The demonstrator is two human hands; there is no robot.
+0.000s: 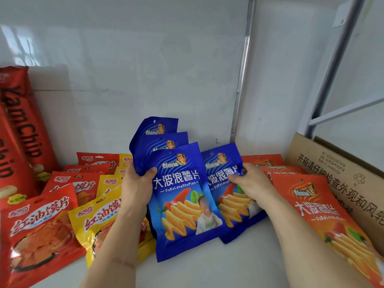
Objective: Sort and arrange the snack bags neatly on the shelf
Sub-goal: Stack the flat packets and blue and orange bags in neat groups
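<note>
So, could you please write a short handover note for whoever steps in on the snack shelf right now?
Left hand: gripping the left edge of a fanned stack of three blue chip bags, front bag upright.
Right hand: fingers on a fourth blue bag lying just right of that stack.
Done: red bags and yellow bags lie in overlapping rows on the left; orange-red bags lie in a row on the right, beside a cardboard box; tall red Yam Chip bags stand far left.
Left: bring the fourth blue bag in with the stack, then set the blue row down evenly in the middle gap.
</note>
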